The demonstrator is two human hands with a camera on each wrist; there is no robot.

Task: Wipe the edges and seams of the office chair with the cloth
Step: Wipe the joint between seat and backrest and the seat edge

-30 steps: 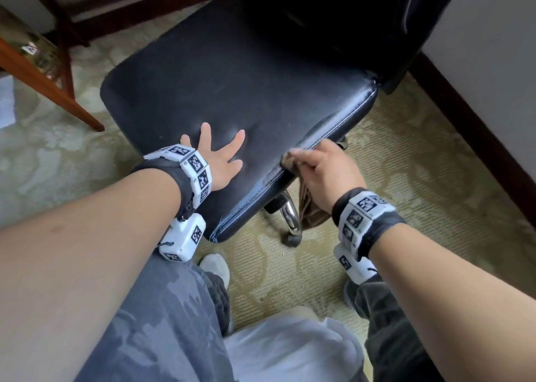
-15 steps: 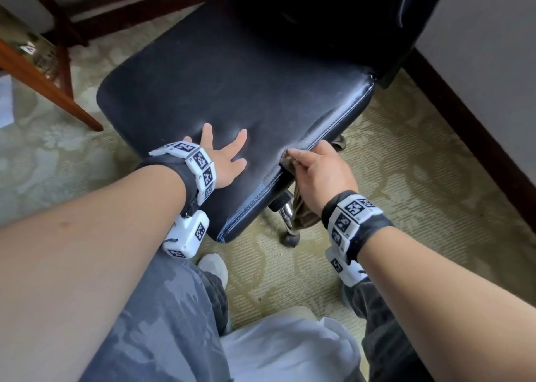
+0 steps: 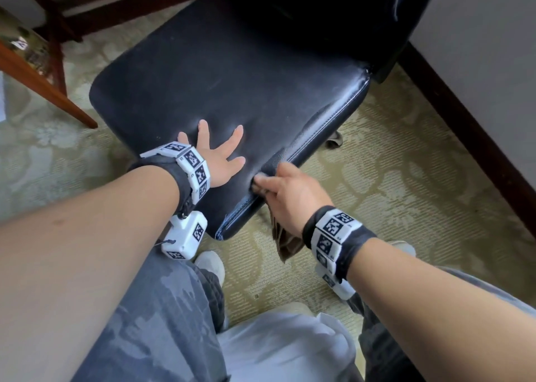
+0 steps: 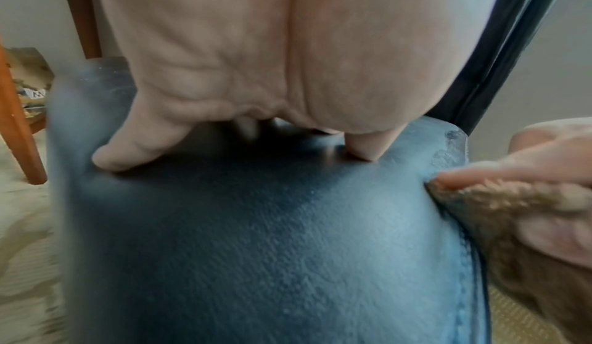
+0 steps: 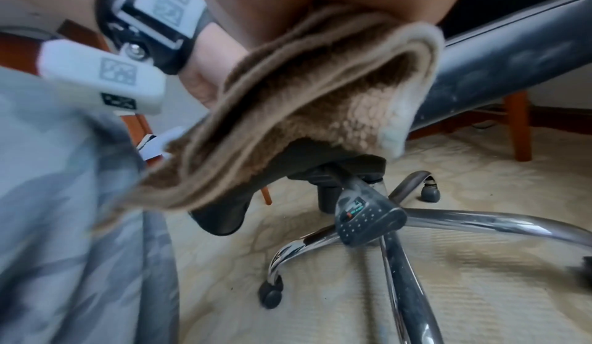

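Note:
A black leather office chair seat (image 3: 226,71) fills the middle of the head view, with a stitched seam along its right edge (image 3: 324,126). My left hand (image 3: 223,155) lies flat on the seat near its front, fingers spread and pressing down (image 4: 128,157). My right hand (image 3: 284,190) grips a brown fluffy cloth (image 3: 285,242) and holds it against the seat's right edge close to the front corner. The cloth (image 5: 320,91) hangs folded below the hand in the right wrist view, and the cloth (image 4: 499,197) touches the seam in the left wrist view.
Under the seat are the chrome star base (image 5: 480,220), castors (image 5: 270,293) and a grey lever (image 5: 362,212). Wooden table legs (image 3: 46,88) stand at the left. A wall with dark skirting (image 3: 470,132) runs on the right. Patterned carpet (image 3: 406,196) covers the floor. My knees are close below.
My right hand has slid the cloth along the seat's right edge toward the front corner, nearer to me. The left hand has stayed pressed on the seat.

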